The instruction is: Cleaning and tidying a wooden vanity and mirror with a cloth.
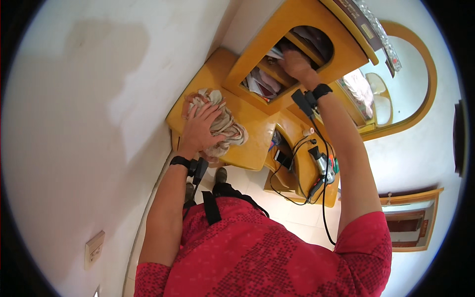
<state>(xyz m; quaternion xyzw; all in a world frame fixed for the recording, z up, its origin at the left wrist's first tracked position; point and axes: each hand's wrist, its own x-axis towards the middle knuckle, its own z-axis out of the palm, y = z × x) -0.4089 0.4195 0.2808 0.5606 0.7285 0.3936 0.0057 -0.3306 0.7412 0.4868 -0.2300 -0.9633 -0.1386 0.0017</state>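
Note:
My left hand lies on top of a crumpled beige cloth with its fingers spread. The cloth is bunched on the left end of a yellow wooden dresser top, close to the wall. Farther off, my right hand reaches through the opening of a wooden cabinet that stands on that top. It is at the shelf boards, beside papers and a pale object; its fingertips are in shadow, so I cannot make out whether they grip anything. Folded papers or cloths fill the lower compartment.
To the right, a hair dryer lies on the lower dresser surface among black cables. A phone-like device and a small bottle are nearby. An arched mirror rises behind. A wall borders my left side.

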